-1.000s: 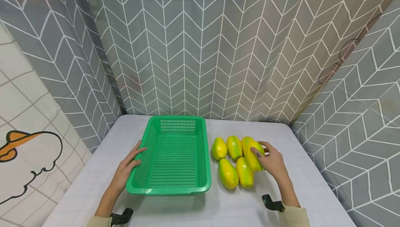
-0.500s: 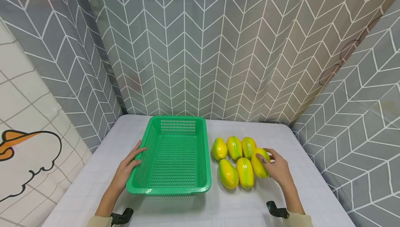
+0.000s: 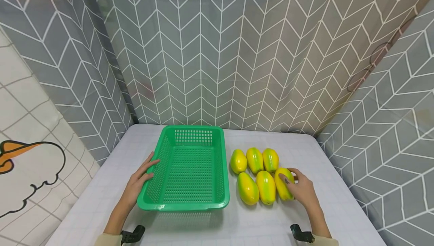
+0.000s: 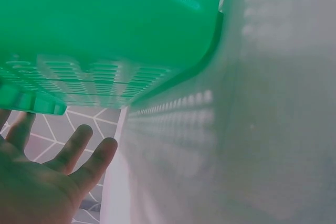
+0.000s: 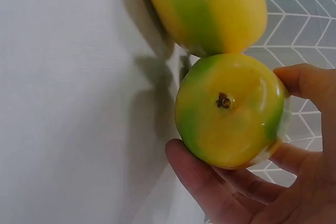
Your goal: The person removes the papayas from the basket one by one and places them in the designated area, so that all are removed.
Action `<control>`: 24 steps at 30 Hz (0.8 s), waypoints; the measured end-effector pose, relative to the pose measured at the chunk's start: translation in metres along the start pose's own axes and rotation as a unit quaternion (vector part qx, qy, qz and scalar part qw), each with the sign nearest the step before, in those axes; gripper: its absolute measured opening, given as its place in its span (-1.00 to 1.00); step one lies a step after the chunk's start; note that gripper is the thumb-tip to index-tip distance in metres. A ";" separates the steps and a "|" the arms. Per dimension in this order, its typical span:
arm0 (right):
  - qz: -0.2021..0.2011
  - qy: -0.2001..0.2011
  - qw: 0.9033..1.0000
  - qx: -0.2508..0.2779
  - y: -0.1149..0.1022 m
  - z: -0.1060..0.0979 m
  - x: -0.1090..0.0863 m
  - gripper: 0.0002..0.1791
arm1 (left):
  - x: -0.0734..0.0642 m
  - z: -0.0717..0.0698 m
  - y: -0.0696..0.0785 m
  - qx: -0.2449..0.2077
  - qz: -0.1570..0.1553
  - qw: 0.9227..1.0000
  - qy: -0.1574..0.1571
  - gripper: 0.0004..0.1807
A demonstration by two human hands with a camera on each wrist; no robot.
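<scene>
At the right end of the front row, my right hand (image 3: 303, 189) holds a yellow-green papaya (image 3: 284, 189) between thumb and fingers. The right wrist view shows this papaya's end with a small brown stem mark, fingertips around its sides, and a neighbouring papaya (image 5: 210, 9) right against it. Two more papayas lie beside it in front, one of them a mottled papaya (image 3: 248, 188), and three form the back row, including a papaya (image 3: 254, 160) in the middle. My left hand (image 3: 135, 182) rests on the left rim of a green plastic basket (image 3: 183, 206), fingers extended.
The basket, with perforated walls and floor, holds nothing and stands left of the papayas on a white-covered table (image 3: 257, 227). Grey patterned curtains (image 3: 217, 50) close off the back and sides. A black wrist mount (image 3: 301, 234) sits on each forearm.
My right hand has carried the papaya from the back row's right end toward me and right, down to the front row's right end. The left hand and basket stay put.
</scene>
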State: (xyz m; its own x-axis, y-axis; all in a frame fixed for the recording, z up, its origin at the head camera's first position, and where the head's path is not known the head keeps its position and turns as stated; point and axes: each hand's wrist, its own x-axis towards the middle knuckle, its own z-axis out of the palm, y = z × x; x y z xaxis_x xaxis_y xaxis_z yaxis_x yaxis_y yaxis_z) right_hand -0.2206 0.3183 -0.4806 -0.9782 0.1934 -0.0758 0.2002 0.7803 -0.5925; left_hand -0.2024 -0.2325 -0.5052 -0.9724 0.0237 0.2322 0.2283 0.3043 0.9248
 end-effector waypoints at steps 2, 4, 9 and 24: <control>0.004 -0.001 1.000 -0.001 0.002 0.002 0.000 -0.13 | 0.000 0.000 0.000 -0.001 0.000 1.000 0.000 -0.51; 0.007 -0.003 1.000 0.000 0.004 0.004 0.000 -0.13 | -0.001 0.001 0.000 -0.004 0.002 1.000 0.000 -0.51; 0.015 -0.005 1.000 0.008 0.004 0.008 -0.002 -0.12 | -0.001 0.002 0.000 -0.010 0.009 1.000 0.000 -0.52; 0.006 -0.006 1.000 -0.004 0.003 0.010 -0.004 -0.09 | -0.002 0.001 0.000 -0.007 0.016 1.000 -0.003 -0.51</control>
State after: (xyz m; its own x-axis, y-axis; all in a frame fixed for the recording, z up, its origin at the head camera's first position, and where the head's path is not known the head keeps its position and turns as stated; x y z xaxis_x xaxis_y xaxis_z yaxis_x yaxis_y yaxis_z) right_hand -0.2163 0.3140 -0.4899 -0.9763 0.1956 -0.0923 0.2121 0.7823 -0.5857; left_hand -0.2003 -0.2315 -0.5061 -0.9647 0.0384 0.2606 0.2604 0.2904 0.9208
